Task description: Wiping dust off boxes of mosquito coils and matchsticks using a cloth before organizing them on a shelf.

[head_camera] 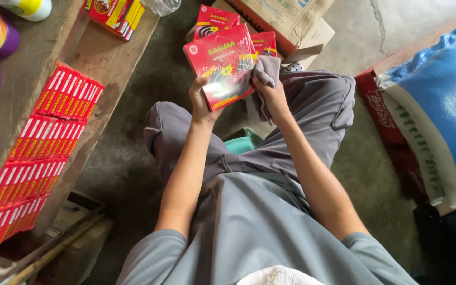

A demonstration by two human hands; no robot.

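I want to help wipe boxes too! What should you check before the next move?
1. Left hand grips the red box firmly: ok.
2. Right hand holds the grey cloth: ok.
3. Cloth touches the box edge: ok.
4. Box front free of dust: cannot tell.
5. More red boxes wait in the open carton: ok.
6. Room left on the wooden shelf: ok.

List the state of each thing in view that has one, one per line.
Red box: held in left hand, tilted.
Grey cloth: bunched in right hand, against the box.
Cardboard carton: open.
Shelf boxes: stacked in rows.
Blue sack: leaning on red crate.
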